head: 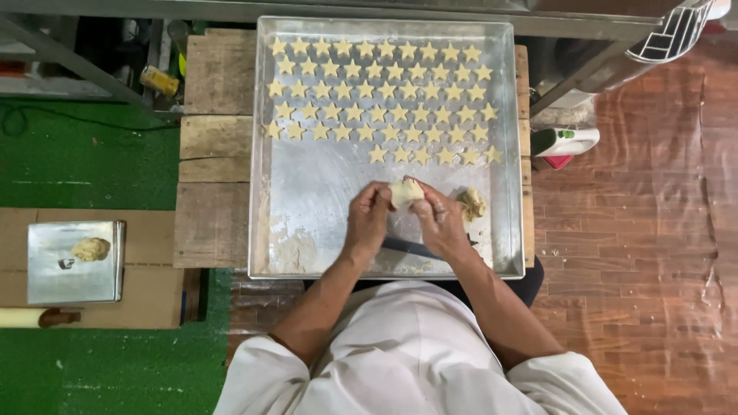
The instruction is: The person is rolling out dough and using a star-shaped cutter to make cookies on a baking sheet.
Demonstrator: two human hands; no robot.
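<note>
My left hand (367, 217) and my right hand (440, 219) meet over the near half of a large metal baking tray (307, 196). Both pinch a pale lump of dough (405, 191) held between the fingertips. Several star-shaped dough pieces (380, 91) lie in neat rows across the far half of the tray. A second, rougher lump of dough (472, 203) rests on the tray just right of my right hand. A dark flat tool (407, 247) lies on the tray under my wrists.
The tray sits on a wooden plank table (215, 154). At left, a small metal tray (73, 265) with a dough lump (91, 249) rests on cardboard over green flooring. A rolling pin (31, 317) lies below it. A white and green object (565, 141) stands at right.
</note>
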